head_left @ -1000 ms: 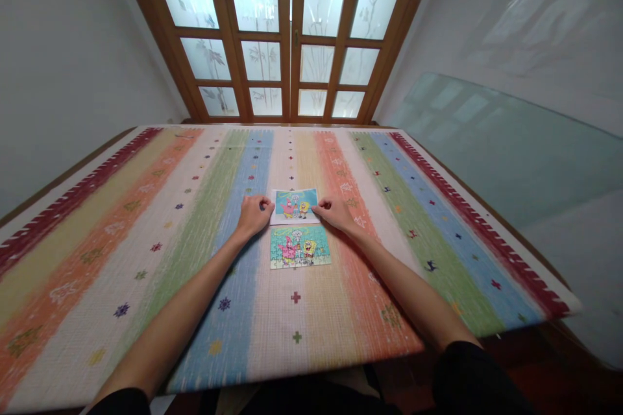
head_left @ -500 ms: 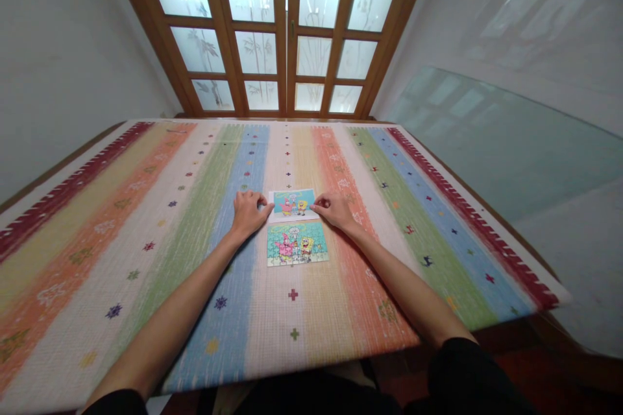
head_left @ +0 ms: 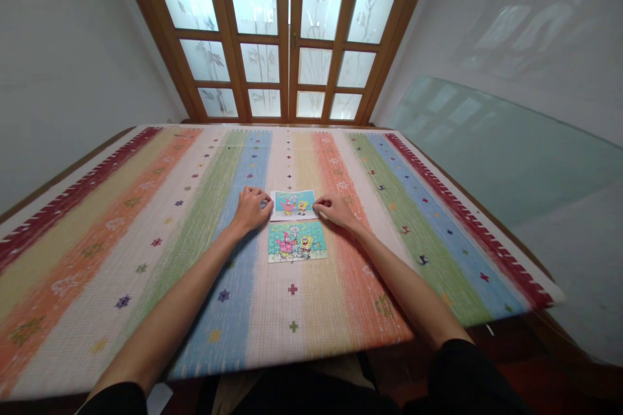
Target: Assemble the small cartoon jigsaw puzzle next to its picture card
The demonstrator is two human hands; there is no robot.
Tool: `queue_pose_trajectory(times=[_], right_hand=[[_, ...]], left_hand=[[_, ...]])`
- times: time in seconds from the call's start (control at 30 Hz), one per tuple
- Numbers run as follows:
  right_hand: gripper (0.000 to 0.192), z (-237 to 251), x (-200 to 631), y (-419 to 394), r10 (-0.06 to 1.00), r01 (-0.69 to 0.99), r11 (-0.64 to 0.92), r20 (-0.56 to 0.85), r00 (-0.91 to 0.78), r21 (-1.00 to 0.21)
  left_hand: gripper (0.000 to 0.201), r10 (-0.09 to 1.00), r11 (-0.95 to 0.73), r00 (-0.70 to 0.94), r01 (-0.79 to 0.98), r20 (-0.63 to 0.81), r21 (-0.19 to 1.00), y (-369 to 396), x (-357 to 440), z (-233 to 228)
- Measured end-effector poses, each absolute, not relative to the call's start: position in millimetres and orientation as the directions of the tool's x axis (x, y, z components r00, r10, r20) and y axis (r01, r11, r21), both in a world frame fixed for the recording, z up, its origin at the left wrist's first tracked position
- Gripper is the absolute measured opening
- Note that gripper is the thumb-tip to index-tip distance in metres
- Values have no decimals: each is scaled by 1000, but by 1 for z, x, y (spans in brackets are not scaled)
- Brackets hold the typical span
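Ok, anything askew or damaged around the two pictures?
Nothing stands out. The picture card and the assembled puzzle lie flat and roughly aligned on the striped mat, left hand and right hand at the card's ends.

The picture card (head_left: 294, 203) is too small to read its print. Beside the picture card, each hand's fingertips curl under, hidden: left hand (head_left: 251, 207), right hand (head_left: 333, 209). The striped mat (head_left: 146, 259) blurs nearest the viewer.

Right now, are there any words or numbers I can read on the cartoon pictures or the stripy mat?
None can be read.
Picture card: faint marks at its top, too small and blurred.
Jigsaw puzzle: only cartoon figures, no letters.
Striped mat: only small cross and flower signs, no words or numbers.
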State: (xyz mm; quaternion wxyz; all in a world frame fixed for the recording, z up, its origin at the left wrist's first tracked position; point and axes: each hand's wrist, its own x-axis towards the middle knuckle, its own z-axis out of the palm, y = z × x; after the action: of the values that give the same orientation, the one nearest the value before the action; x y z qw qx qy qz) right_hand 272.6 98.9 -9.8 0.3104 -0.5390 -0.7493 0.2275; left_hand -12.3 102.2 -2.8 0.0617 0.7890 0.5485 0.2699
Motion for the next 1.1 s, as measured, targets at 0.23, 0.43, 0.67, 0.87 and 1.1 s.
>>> queue_pose_trajectory(times=[0.23, 0.43, 0.67, 0.87, 1.1], right_hand=[[16, -2, 298, 77, 905, 575, 420, 279, -321, -702], [42, -15, 313, 44, 819, 489, 555, 340, -461, -673], [97, -13, 312, 25, 807, 567, 548, 210, -552, -615], [102, -11, 312, 26, 781, 580, 581, 190, -595, -571], [104, -13, 312, 24, 781, 600, 588, 190, -594, -543]], left_hand=[[22, 863, -479, 334, 778, 378, 406, 80, -36, 22], [38, 781, -622, 539, 631, 315, 463, 39, -44, 19], [63, 782, -608, 582, 635, 223, 477, 16, -47, 2], [72, 789, -601, 579, 657, 205, 455, 16, -51, -2], [82, 786, -600, 589, 652, 188, 464, 18, -52, -9]])
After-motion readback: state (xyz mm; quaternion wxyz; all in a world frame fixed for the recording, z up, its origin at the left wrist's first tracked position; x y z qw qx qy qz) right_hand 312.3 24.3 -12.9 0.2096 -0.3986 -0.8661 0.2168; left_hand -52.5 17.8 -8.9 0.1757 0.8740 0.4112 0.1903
